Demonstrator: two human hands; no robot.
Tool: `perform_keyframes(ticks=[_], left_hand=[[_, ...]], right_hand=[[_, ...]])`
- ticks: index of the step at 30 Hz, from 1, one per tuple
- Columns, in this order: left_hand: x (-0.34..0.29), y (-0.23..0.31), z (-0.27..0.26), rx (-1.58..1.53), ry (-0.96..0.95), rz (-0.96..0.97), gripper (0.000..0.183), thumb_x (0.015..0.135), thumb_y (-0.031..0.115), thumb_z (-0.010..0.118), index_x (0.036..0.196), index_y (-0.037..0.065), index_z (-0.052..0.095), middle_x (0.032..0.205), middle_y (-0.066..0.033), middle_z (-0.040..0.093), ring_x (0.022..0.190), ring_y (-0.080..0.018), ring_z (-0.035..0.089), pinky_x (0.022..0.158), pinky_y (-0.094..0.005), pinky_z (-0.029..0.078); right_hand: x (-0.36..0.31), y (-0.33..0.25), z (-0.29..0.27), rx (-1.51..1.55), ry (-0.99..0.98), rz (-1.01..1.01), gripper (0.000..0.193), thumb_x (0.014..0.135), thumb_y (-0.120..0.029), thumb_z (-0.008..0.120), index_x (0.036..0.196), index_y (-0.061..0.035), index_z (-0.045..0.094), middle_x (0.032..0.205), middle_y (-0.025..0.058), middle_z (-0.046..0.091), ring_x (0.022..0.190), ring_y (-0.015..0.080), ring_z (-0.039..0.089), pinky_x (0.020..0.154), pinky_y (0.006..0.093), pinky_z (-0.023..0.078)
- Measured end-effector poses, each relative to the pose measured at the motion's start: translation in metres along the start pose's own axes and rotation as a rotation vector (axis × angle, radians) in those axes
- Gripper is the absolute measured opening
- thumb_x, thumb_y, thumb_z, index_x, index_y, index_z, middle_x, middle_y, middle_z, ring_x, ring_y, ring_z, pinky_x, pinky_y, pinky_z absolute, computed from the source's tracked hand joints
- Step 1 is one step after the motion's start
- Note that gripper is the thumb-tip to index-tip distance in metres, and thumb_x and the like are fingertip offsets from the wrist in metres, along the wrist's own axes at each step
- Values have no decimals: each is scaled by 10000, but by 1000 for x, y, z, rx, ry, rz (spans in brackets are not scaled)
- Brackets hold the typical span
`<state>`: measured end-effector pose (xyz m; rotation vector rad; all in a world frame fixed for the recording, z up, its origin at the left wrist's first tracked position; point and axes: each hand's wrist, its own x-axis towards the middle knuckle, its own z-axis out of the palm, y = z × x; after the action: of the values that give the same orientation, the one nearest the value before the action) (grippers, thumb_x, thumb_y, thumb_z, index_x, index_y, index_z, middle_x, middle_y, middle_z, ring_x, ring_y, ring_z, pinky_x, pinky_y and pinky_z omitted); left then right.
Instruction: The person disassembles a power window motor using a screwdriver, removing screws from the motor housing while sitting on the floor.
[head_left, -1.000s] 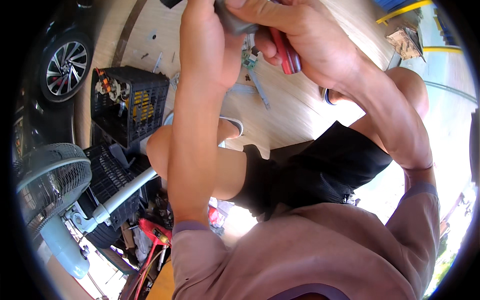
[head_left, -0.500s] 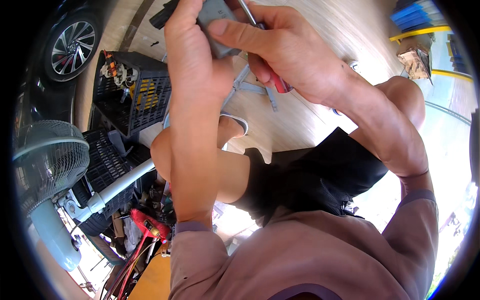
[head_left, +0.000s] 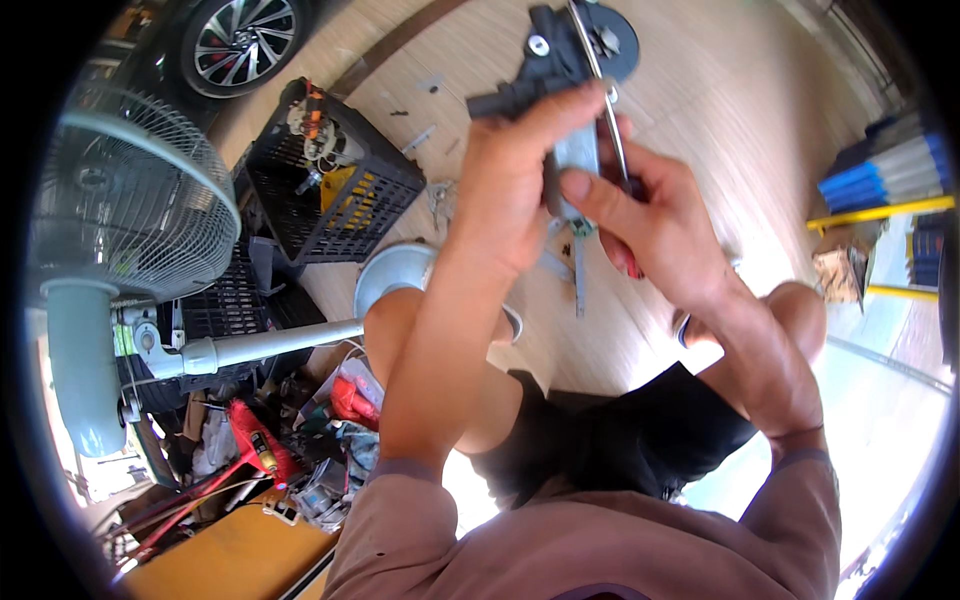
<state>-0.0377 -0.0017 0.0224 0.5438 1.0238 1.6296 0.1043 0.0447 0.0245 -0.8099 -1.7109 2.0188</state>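
My left hand [head_left: 505, 175] is closed around a small device with a black plastic body [head_left: 545, 72] and a grey block [head_left: 576, 160] at its near end. A screwdriver [head_left: 617, 150] is in my right hand [head_left: 665, 215]. Its red handle shows below the fingers, and its long metal shaft runs forward along the device's right side. The thumb of my right hand presses on the grey block. At the far end of the device is a dark round disc [head_left: 622, 45]; I cannot tell whether it is joined on. The screwdriver's tip is not clear.
To the left stand a grey fan [head_left: 150, 200] and a black plastic crate [head_left: 385, 190] with parts inside. Under the fan pole lies a clutter of tools with a red hot glue gun [head_left: 258, 445]. A car wheel [head_left: 245, 45] is far left, a yellow-edged shelf [head_left: 880, 212] right.
The view has shifted, and both hands now appear lower in it. More of the device shows, with its black body and the disc. Both hands keep their hold.
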Motion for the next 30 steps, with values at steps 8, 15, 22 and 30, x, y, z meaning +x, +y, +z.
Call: perform_keyframes(ticks=[8, 15, 22, 30], left_hand=[[-9, 5, 0, -94, -112, -28, 289, 914, 248, 593, 1099, 28, 616, 951, -146, 682, 818, -236, 658, 734, -381, 544], [-5, 4, -3, -143, -42, -7, 284, 910, 275, 624, 1067, 39, 632, 931, -121, 679, 845, -229, 657, 776, -362, 531], [-12, 10, 2, -12, 78, -40, 241, 865, 241, 684, 993, 38, 664, 858, -90, 677, 775, -188, 652, 700, -314, 522], [-16, 4, 10, -8, 23, -78, 231, 852, 229, 684, 978, 35, 666, 823, -76, 673, 727, -164, 636, 674, -301, 508]], right_hand=[[-10, -2, -3, -97, -5, -84, 197, 902, -134, 666, 1020, 21, 638, 716, -59, 522, 646, 27, 427, 551, 220, 337], [-13, -8, -5, -85, 75, -141, 207, 930, -138, 640, 1057, 26, 636, 769, -34, 586, 671, 32, 468, 601, 206, 394], [-18, -14, -31, -459, 376, -450, 326, 977, -330, 583, 1032, -19, 667, 709, 39, 646, 572, 49, 491, 521, 222, 403], [-19, -9, -42, -505, 406, -381, 445, 1007, -407, 490, 999, 3, 662, 738, 55, 666, 504, 60, 472, 468, 226, 389]])
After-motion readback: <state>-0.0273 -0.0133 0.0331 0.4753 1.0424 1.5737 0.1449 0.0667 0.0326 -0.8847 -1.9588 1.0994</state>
